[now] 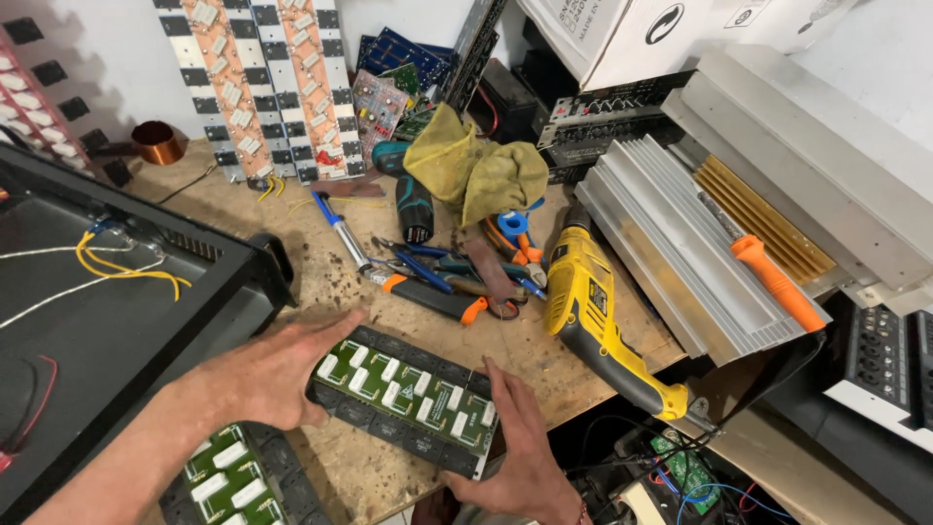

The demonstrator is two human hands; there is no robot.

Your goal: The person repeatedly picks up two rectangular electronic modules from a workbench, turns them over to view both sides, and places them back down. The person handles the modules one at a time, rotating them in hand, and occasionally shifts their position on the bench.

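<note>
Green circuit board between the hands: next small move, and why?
Probably close both hands onto the green circuit board. The left hand rests open at its left end, the right hand is open at its near right edge, and neither grips it yet. It lies flat on the wooden bench.

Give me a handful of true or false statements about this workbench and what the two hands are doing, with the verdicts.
1. Both hands, the left hand and right hand, flank a green circuit board. True.
2. The yellow drill is held in the right hand. False: it lies on the wooden bench, untouched.
3. A yellowish cloth lies behind the pile of hand tools. True.
4. The orange-handled screwdriver lies on the black case. False: it rests on the finned aluminium heatsink.
</note>
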